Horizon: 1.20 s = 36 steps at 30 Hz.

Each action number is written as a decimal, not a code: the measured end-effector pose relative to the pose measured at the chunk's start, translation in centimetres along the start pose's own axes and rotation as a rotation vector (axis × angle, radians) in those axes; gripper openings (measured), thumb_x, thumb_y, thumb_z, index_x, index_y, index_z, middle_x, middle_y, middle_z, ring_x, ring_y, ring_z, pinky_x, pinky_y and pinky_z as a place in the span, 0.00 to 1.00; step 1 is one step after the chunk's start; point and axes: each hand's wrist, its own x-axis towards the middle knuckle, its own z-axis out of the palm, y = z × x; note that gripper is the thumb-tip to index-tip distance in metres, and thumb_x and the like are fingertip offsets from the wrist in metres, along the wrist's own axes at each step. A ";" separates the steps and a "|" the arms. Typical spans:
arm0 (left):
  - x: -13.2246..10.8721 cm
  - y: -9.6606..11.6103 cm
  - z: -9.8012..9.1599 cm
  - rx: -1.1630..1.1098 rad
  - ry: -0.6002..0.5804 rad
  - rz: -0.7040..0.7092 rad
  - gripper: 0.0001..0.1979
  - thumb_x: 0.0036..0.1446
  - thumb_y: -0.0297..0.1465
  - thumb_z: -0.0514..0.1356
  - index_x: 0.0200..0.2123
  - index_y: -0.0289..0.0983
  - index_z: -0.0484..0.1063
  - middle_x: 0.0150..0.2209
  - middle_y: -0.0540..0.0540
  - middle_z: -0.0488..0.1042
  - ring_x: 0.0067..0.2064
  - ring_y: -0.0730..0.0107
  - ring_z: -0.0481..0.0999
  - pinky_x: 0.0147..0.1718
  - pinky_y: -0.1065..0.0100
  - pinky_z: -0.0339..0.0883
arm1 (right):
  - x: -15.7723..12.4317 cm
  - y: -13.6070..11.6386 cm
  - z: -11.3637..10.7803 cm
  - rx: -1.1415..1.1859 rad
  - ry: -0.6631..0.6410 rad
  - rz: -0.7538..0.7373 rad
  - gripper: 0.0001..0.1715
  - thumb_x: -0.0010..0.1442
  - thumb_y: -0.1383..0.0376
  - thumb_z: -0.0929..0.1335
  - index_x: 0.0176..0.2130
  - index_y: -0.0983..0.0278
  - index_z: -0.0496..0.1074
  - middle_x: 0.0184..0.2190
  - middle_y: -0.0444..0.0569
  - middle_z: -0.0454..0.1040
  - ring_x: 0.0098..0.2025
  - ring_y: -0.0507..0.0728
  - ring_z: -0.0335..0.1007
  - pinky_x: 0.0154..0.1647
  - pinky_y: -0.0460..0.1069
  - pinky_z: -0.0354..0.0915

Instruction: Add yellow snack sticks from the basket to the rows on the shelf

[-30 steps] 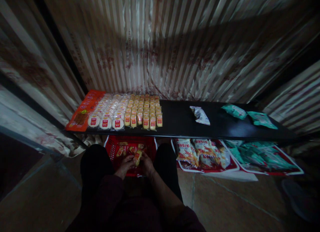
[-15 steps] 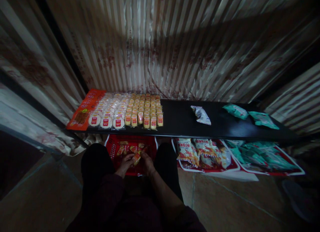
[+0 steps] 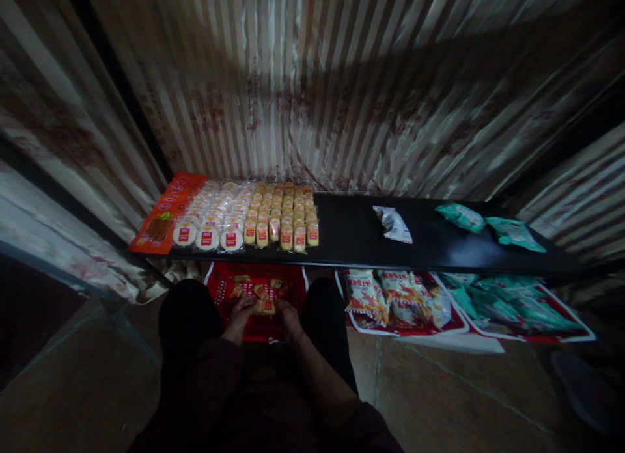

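My left hand (image 3: 239, 317) reaches into a red basket (image 3: 215, 280) between my knees. Its fingers are at the left end of a small yellow wrapped snack (image 3: 264, 307) with a red and orange label. From the other side my right hand (image 3: 289, 316) has its fingertips at or near the snack's right end; the dim light hides the exact contact. Several similar wrapped snacks (image 3: 240, 279) lie in the basket. On the black shelf (image 3: 342, 232) above stand rows of yellow snacks (image 3: 286, 235) beside round white wrapped ones (image 3: 207, 237).
An orange packet (image 3: 163, 219) lies at the shelf's left end. Farther right are a silver-white bag (image 3: 394, 224) and green bags (image 3: 515, 233). Below, one basket holds white-and-orange bags (image 3: 365, 293), another green bags (image 3: 517, 306). A striped curtain (image 3: 293, 95) hangs behind.
The yellow snack between my hands has turned from tilted to roughly level. My left hand has shifted slightly left and my hands are a little farther apart.
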 end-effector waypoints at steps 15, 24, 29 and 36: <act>-2.4 1.0 0.9 -0.147 -0.183 -0.150 0.23 0.37 0.34 0.70 0.38 0.33 0.70 0.34 0.41 0.77 0.39 0.62 0.78 0.48 0.59 0.67 | -0.7 -0.2 0.5 -0.011 -0.061 -0.030 0.18 0.29 0.67 0.71 0.27 0.62 0.67 0.19 0.40 0.71 0.23 0.50 0.65 0.26 0.46 0.60; -2.9 1.2 1.2 -0.065 -0.158 -0.164 0.24 0.37 0.39 0.69 0.38 0.36 0.70 0.41 0.38 0.75 0.44 0.59 0.76 0.48 0.60 0.66 | -1.1 -0.3 0.3 -0.111 -0.151 -0.095 0.20 0.27 0.62 0.75 0.25 0.62 0.69 0.20 0.40 0.71 0.23 0.51 0.63 0.29 0.48 0.58; -2.7 0.6 1.4 -0.029 -0.074 -0.170 0.21 0.36 0.35 0.69 0.35 0.36 0.70 0.39 0.40 0.75 0.41 0.61 0.76 0.43 0.62 0.68 | -0.9 -0.2 0.3 -0.172 -0.160 -0.143 0.21 0.27 0.57 0.76 0.22 0.63 0.70 0.18 0.41 0.69 0.22 0.50 0.60 0.28 0.47 0.57; -1.7 0.1 1.9 0.038 0.009 -0.234 0.18 0.36 0.33 0.70 0.33 0.39 0.70 0.38 0.44 0.75 0.43 0.62 0.76 0.41 0.64 0.70 | -1.4 -0.6 0.3 -0.167 -0.246 -0.150 0.21 0.27 0.53 0.77 0.19 0.64 0.72 0.15 0.40 0.66 0.21 0.47 0.54 0.27 0.46 0.52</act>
